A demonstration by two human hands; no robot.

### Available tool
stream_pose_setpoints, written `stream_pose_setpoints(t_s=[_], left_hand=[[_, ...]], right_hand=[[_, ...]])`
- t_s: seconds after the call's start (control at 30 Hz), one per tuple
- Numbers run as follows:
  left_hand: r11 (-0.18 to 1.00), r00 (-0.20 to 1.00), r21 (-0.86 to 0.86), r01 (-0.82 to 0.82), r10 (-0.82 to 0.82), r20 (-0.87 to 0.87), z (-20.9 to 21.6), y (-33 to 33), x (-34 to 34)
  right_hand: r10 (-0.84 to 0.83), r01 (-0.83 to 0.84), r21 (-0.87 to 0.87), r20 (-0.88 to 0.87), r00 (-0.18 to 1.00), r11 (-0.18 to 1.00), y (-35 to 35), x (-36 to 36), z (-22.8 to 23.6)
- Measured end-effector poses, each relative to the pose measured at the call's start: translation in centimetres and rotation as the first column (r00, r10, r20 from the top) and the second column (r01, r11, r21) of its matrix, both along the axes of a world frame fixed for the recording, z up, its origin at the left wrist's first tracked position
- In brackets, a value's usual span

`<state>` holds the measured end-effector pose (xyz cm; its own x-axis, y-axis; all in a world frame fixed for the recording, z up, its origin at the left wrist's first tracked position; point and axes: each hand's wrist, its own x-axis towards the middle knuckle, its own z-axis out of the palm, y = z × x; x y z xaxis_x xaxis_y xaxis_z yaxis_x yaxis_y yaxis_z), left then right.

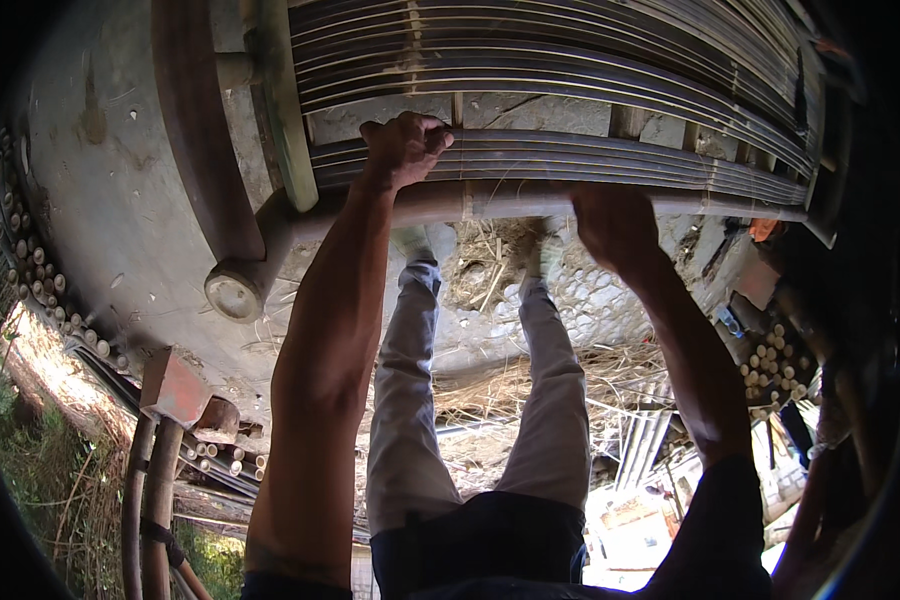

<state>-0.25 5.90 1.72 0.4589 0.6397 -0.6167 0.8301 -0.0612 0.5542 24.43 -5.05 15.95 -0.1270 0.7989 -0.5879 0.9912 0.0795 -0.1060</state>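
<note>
A bamboo frame with long dark slats [550, 150] lies across the far side, bordered on my side by a thick brown bamboo pole [510, 199]. Over the left end of the near slats, my left hand [407, 150] is closed, fingers curled and thumb bent. Whatever it may hold is hidden inside the fist. My right hand [615, 228] is farther right, just on my side of the pole. Motion blurs it, and its fingers are turned away, so their grip does not show. A gap separates the near slats from the wider slat panel [550, 60] beyond.
Thick bamboo posts [205, 130] form the frame's left end; one cut end [234, 290] sticks out toward me. Straw and shavings [480, 270] litter the ground around my feet. Stacked bamboo lies at left [45, 265] and right [775, 360]. A reddish block [175, 385] stands at left.
</note>
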Motion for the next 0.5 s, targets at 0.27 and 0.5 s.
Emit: stream_pose_setpoints(t_s=[0.27, 0.5], left_hand=[[0.996, 0.996, -0.06, -0.068, 0.071, 0.056, -0.3, 0.3, -0.6], [0.986, 0.972, 0.049, -0.16, 0.149, 0.18, 0.0, -0.5, -0.2]], right_hand=[[-0.147, 0.141, -0.061, -0.644, 0.751, 0.988, 0.1, 1.5, 0.8], [-0.231, 0.363, 0.186, -0.498, 0.836, 0.913, 0.2, -0.5, 3.8]])
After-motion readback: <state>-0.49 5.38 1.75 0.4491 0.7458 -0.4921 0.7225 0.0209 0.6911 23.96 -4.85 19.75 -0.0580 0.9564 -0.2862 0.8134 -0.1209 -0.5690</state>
